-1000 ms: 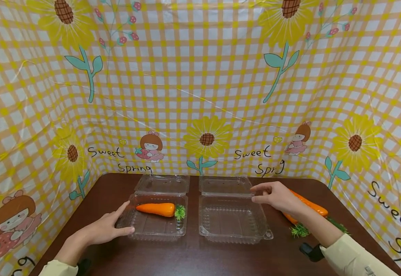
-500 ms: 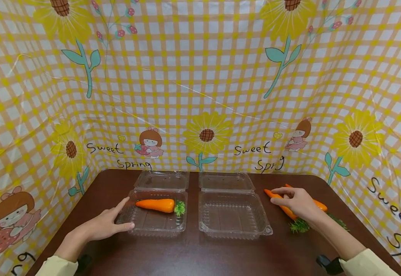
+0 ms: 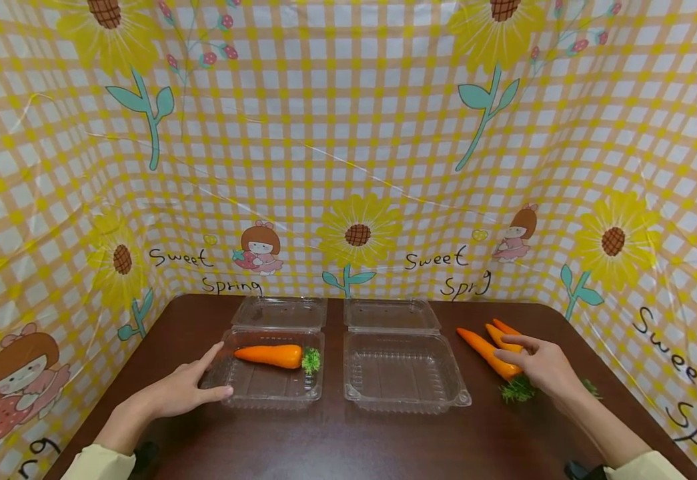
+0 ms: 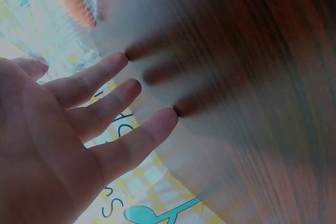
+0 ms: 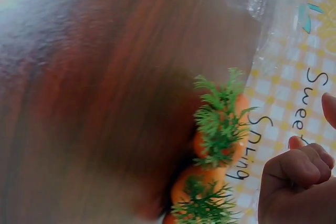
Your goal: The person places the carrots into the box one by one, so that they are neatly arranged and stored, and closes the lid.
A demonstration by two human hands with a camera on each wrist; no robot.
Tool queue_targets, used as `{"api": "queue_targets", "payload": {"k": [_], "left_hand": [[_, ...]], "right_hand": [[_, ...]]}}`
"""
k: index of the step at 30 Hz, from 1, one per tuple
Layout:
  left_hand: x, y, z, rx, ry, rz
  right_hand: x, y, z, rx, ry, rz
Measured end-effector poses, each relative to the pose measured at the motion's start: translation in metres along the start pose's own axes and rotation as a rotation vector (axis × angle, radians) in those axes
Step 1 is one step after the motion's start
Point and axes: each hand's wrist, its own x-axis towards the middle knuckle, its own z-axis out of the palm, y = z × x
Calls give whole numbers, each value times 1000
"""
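Observation:
In the head view, my left hand [image 3: 174, 392] lies at the left side of a clear plastic clamshell box [image 3: 246, 400], fingers spread. The left wrist view shows those fingers straight, tips at the brown table. Inside that box lies a carrot [image 3: 270, 356] with a green top. My right hand [image 3: 543, 363] is over several carrots at the right, thumb near the front carrot [image 3: 480, 347]. A middle carrot [image 3: 501, 335] and a rear carrot [image 3: 506, 326] are partly hidden by it. In the right wrist view, the right hand's fingers are bent, the thumb apart, with nothing visible between them.
A second clear clamshell box [image 3: 405, 373] stands to the right of the first, its lid [image 3: 391, 315] folded back. Green carrot tops [image 5: 220, 119] face the table's near side. A checked yellow cloth [image 3: 300, 133] walls in the back and sides of the table [image 3: 336, 443].
My right hand has moved right, from beside the second box's rim to over the carrots. My left hand stays where it was; the boxes and the boxed carrot have not moved.

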Motion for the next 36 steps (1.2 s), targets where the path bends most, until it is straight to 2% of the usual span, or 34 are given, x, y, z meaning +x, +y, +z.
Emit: {"api": "queue_targets", "payload": {"k": [12, 22, 30, 36], "left_hand": [[-1, 1, 0, 3, -6, 2], [-2, 2, 1, 6, -7, 10], [-2, 1, 1, 6, -9, -8], [-2, 1, 1, 13, -6, -12]], "right_hand": [[5, 21, -1, -39, 17, 70], [8, 32, 5, 15, 51, 103], [3, 30, 9, -123, 75, -2], [5, 32, 13, -155, 110, -26]]}}
